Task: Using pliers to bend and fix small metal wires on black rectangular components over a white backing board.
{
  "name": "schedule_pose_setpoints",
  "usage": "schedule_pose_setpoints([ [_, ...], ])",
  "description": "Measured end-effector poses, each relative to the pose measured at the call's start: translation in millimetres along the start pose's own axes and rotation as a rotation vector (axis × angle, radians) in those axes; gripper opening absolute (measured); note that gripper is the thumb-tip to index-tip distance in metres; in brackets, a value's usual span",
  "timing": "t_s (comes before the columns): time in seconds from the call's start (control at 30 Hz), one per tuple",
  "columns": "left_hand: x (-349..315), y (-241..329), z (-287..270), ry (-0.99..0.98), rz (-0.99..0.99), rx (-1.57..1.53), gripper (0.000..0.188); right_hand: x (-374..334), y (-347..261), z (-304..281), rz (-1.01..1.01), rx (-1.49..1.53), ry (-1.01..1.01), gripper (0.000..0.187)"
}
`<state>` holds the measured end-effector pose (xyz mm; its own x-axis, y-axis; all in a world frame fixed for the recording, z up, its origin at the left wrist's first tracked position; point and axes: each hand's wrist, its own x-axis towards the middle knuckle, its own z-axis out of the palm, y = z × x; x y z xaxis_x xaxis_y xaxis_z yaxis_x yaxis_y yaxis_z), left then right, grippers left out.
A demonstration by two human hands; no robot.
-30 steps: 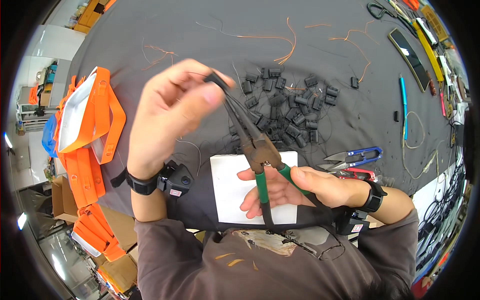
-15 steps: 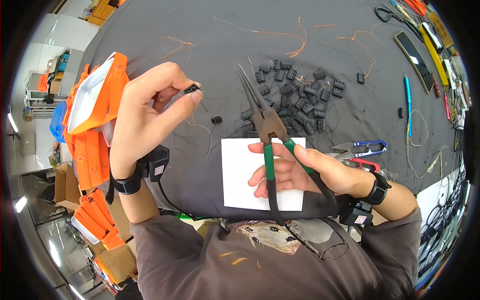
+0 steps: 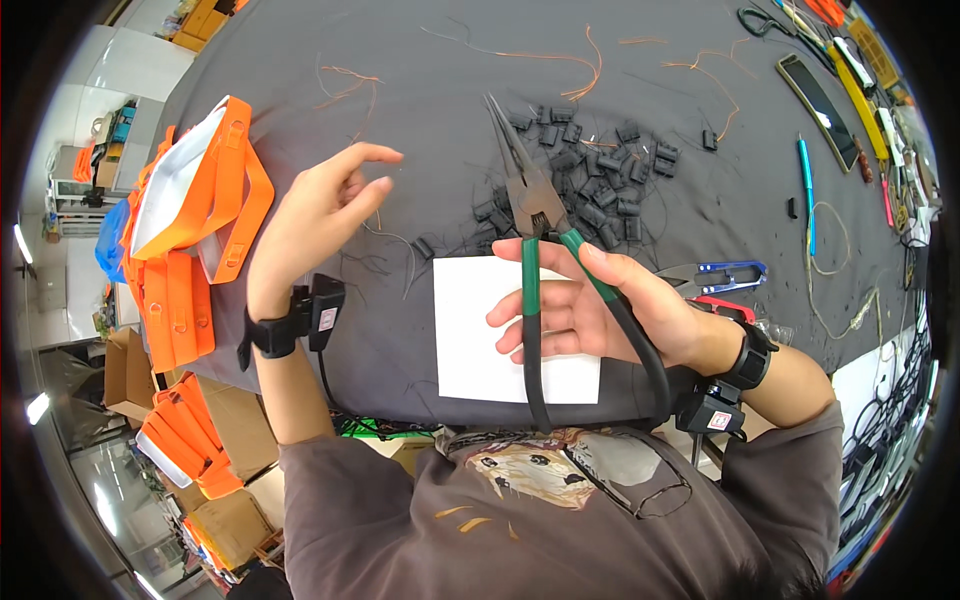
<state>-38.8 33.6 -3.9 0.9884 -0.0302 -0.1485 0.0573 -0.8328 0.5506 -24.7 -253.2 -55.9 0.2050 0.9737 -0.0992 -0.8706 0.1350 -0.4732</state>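
Observation:
My left hand (image 3: 325, 215) is over the cloth at left, thumb and forefinger apart, with nothing visible between them. In my right hand (image 3: 610, 305) are long-nose pliers (image 3: 541, 195) with green and black handles. The handles are spread across my fingers, and the long jaws point away from me, lying nearly together. Under that hand lies a white sheet of paper (image 3: 470, 340). Beyond it is a heap of small black cylindrical pieces (image 3: 600, 190), and the jaws overlap its left part in view. One loose black piece (image 3: 424, 247) rests between my left hand and the paper.
Orange straps (image 3: 180, 310) and an orange-rimmed white item are at left. Blue-handled thread snips (image 3: 730, 275) lie right of my right hand. Farther right are a phone (image 3: 818, 110), a blue pen (image 3: 807, 195) and tangled cord. Orange thread scraps (image 3: 590, 65) are scattered at the back.
The small black piece pinched in my left hand has gone from it, and the thumb and forefinger have parted. My right hand and the pliers have shifted slightly away from me.

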Motion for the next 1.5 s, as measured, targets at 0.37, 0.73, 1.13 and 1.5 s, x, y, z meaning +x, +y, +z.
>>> schedule_pose_setpoints([
  [0.37,54.7,40.4,42.0,-0.126,0.194,0.126,0.024,-3.3,6.3,-3.9,0.025,-0.044,-0.097,0.06],
  [0.73,79.1,27.6,51.8,0.008,0.236,0.099,0.021,-1.7,4.7,-3.6,0.026,-0.084,-0.094,0.063],
  [1.13,91.9,16.6,50.4,-0.168,0.224,0.002,0.022,2.1,1.8,-7.5,0.086,-0.03,-0.116,0.072],
  [1.5,90.5,13.6,55.2,-0.052,0.442,0.237,0.014,3.3,-1.6,-5.0,0.095,0.036,-0.056,0.059],
])
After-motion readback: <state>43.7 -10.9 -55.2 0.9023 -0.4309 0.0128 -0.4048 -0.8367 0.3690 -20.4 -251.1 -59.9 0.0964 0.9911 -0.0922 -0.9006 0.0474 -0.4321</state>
